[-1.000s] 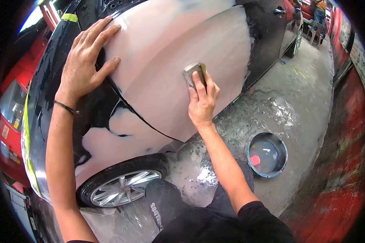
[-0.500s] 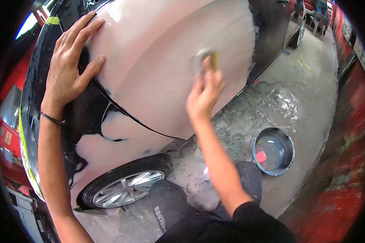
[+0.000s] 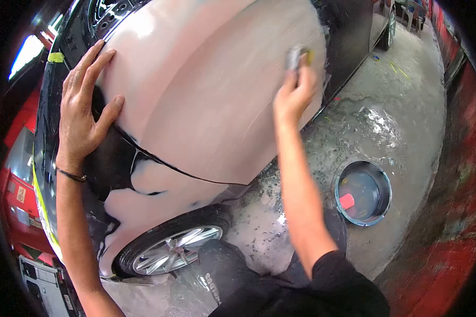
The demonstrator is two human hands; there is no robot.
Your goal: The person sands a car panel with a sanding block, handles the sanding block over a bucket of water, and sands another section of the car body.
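In the head view, my left hand (image 3: pixel 83 108) rests with fingers spread on the car's body, near the edge of a pale, smoothed door panel (image 3: pixel 217 100). On the panel's far side, my right hand (image 3: pixel 295 98) grips a blurred sanding block (image 3: pixel 296 57), grey on one face and yellowish on the other. The block is against the panel's surface, close to where the pale area meets black paint. A dark seam curves between this door and the black and pale fender (image 3: pixel 137 211).
A black basin (image 3: pixel 388 203) holding cloudy water and a pink piece (image 3: pixel 346 201) stands on the wet concrete floor (image 3: pixel 402 121) to the right. Below the fender is a wheel (image 3: pixel 177 251), near my knees. A red wall (image 3: pixel 449 253) runs along the right.
My right hand has moved the sanding block up and to the right across the panel. My left hand stays on the car while the view has shifted slightly.
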